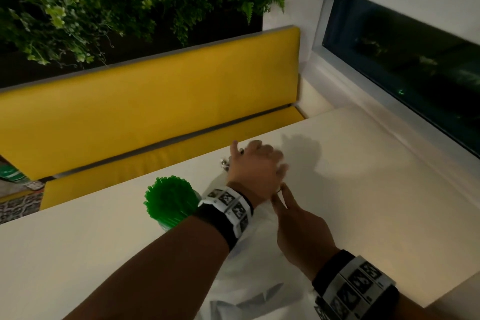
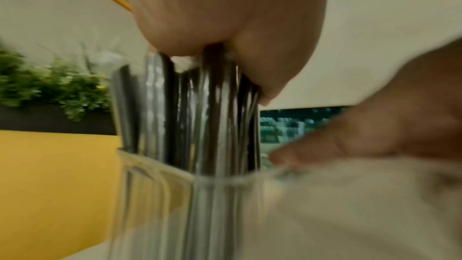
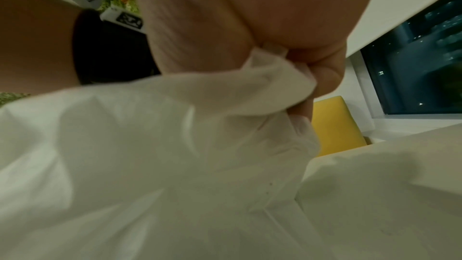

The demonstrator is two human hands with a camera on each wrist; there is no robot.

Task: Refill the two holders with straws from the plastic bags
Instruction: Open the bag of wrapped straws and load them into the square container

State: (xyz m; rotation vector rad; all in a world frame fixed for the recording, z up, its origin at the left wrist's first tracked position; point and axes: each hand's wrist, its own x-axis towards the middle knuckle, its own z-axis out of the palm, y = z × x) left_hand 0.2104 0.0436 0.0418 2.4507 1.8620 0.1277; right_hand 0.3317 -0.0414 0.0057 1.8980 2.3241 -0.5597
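My left hand (image 1: 257, 163) reaches over a clear glass holder (image 2: 175, 205) near the table's far edge. It grips the tops of a bundle of dark straws (image 2: 207, 116) standing in that holder, as the blurred left wrist view shows under the left hand (image 2: 225, 27). A second holder packed with green straws (image 1: 168, 200) stands just left of my left forearm. A white plastic bag (image 1: 249, 262) lies crumpled under both arms. My right hand (image 1: 298, 226) pinches the white bag (image 3: 150, 155) at its upper edge, which bunches between the fingers (image 3: 325, 74).
The cream table (image 1: 363, 202) ends close beyond the holders. A yellow bench (image 1: 155, 91) runs behind it. A dark window (image 1: 402, 65) with its sill lines the right side, and plants (image 1: 104, 2) fill the back left.
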